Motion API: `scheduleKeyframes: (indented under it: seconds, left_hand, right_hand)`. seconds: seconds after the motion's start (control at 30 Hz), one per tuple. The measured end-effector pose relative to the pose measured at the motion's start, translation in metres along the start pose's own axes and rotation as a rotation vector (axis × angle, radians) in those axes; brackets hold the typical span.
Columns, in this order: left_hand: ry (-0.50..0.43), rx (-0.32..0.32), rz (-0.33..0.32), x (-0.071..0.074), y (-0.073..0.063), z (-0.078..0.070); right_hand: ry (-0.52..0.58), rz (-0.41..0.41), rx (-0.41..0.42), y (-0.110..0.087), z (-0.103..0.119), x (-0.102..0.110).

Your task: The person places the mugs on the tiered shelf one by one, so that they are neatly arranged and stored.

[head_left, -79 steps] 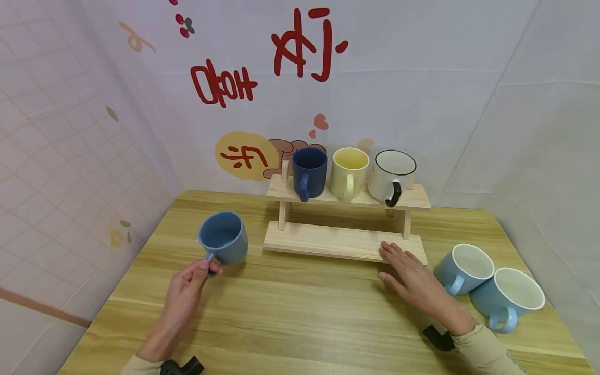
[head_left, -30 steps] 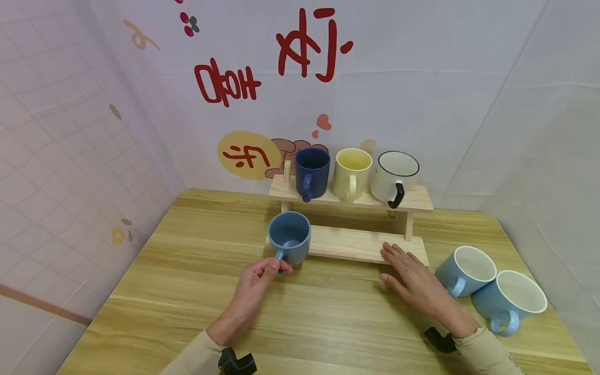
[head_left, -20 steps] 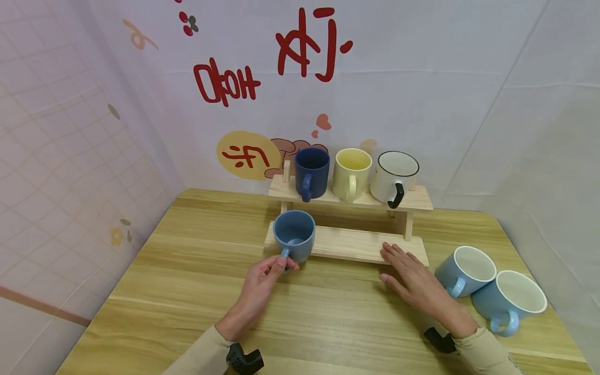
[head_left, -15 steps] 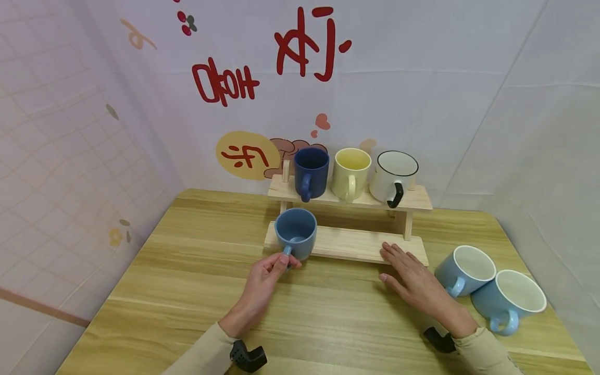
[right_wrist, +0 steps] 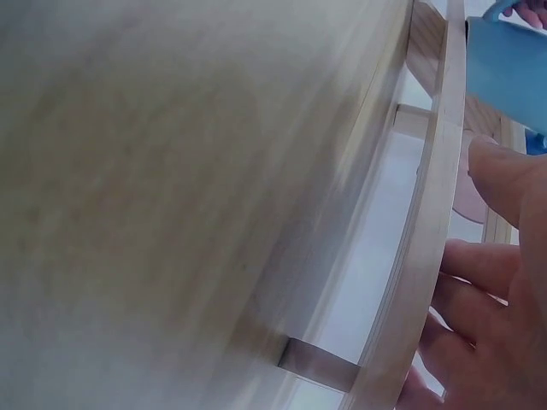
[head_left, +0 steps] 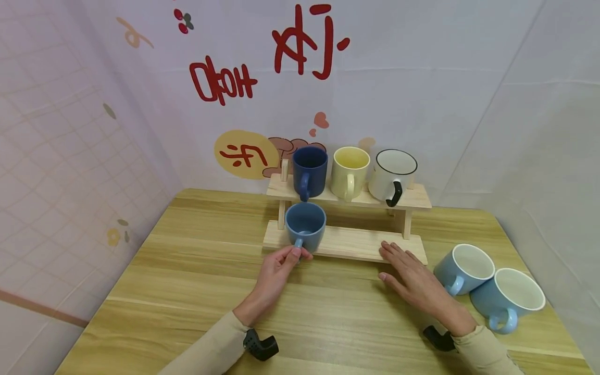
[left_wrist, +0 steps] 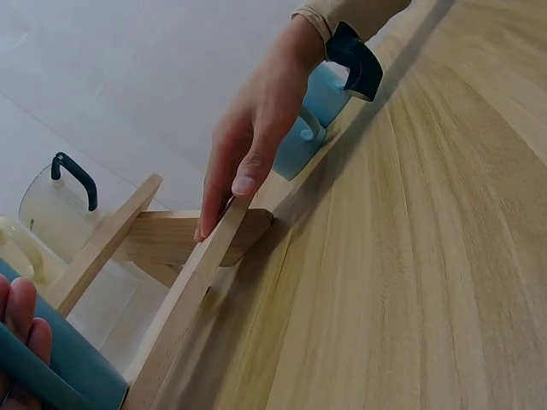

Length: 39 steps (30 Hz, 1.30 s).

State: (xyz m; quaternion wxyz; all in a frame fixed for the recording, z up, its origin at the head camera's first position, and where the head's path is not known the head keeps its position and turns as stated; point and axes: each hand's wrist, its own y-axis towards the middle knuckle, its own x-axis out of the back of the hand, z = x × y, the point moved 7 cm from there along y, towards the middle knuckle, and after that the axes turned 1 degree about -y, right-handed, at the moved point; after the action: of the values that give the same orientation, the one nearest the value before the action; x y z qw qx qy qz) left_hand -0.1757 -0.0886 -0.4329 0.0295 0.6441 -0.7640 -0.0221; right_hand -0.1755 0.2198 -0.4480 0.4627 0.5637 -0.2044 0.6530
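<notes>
The person's left hand (head_left: 274, 273) pinches the handle of the grey-blue mug (head_left: 306, 237), upright at the left end of the lower board (head_left: 353, 243); base contact cannot be told. Upper board (head_left: 419, 198), in order: navy mug (head_left: 313, 179), pale yellow mug (head_left: 344, 179), black-rimmed white mug (head_left: 384, 182). The right hand (head_left: 414, 281), fingers extended, rests on the lower board's right end. Farther right, two light-blue mugs (head_left: 506, 299) sit close together.
</notes>
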Motion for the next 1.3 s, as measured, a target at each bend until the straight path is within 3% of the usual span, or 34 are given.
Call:
scheduleKeyframes:
  seconds: [0.27,0.53,0.9,1.3]
  left_hand:
    - [-0.052,-0.001,0.032,-0.017,0.008,-0.002]
    - [-0.043,-0.007,0.062,-0.031,0.010,0.001]
    - [-0.029,-0.027,0.079,-0.036,0.018,0.001]
    - [0.109,-0.099,0.054,-0.034,0.022,-0.003]
  right_hand:
    - [-0.005,-0.006,0.007,0.002,0.001,0.001]
    - [-0.002,-0.022,0.013,0.000,0.003,0.000]
    - [0.000,-0.039,0.011,0.000,0.003,0.001]
    - [0.006,-0.032,0.006,0.000,0.005,0.002]
